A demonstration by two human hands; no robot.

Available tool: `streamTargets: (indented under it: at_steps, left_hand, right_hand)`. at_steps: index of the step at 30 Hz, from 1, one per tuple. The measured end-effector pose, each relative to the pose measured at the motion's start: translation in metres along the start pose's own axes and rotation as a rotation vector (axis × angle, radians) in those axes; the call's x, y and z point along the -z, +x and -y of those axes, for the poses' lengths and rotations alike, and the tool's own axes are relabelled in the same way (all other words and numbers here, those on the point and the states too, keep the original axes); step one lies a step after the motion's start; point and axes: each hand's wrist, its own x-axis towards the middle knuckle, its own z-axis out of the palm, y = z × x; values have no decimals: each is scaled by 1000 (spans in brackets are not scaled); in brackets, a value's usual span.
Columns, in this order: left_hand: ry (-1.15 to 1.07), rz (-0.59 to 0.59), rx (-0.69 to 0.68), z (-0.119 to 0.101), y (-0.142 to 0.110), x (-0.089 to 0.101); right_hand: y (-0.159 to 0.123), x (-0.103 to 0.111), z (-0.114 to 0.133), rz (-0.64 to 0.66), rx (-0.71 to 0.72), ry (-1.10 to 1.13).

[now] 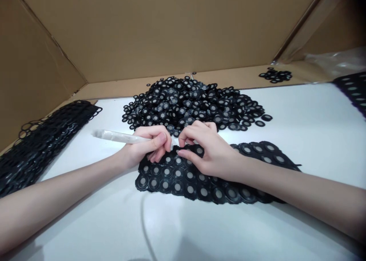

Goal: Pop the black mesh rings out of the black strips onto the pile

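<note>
My left hand (148,146) grips a pale wrapped stick tool (114,136), its tip pointing at the top edge of a black rubber sheet (197,184) full of round rings with grey centres. My right hand (206,148) rests on that sheet, fingers pinching at its upper edge close to the tool's tip. Just behind both hands lies a large heap of loose black rings (191,102).
A white tabletop (309,135) carries everything. Punched-out black webbing (40,139) is stacked at the left. Cardboard walls (160,28) enclose the back and sides. A small cluster of rings (276,75) sits far right, beside clear plastic (334,60) and another sheet (354,91).
</note>
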Motion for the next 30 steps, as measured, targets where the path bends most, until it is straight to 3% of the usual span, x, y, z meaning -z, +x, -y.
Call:
streamTargets:
  at_steps: [4,14,20,25,30]
  left_hand:
    - [-3,2,-1,-3,-2,-1]
    - [-19,17,5,-4,-4,2]
    - [101,22,15,-8,-6,-3]
    - [336,146,-47,-17,-5,-2]
    - [376,253,-54,-20,0,3]
  right_hand:
    - [0,-1,-3,34,47,38]
    - [1,-1,-3,28,-8,69]
    - [1,0,-4,5,-3,70]
    - [2,0,-5,3,30,100]
    - [1,-1,-6,5,54,89]
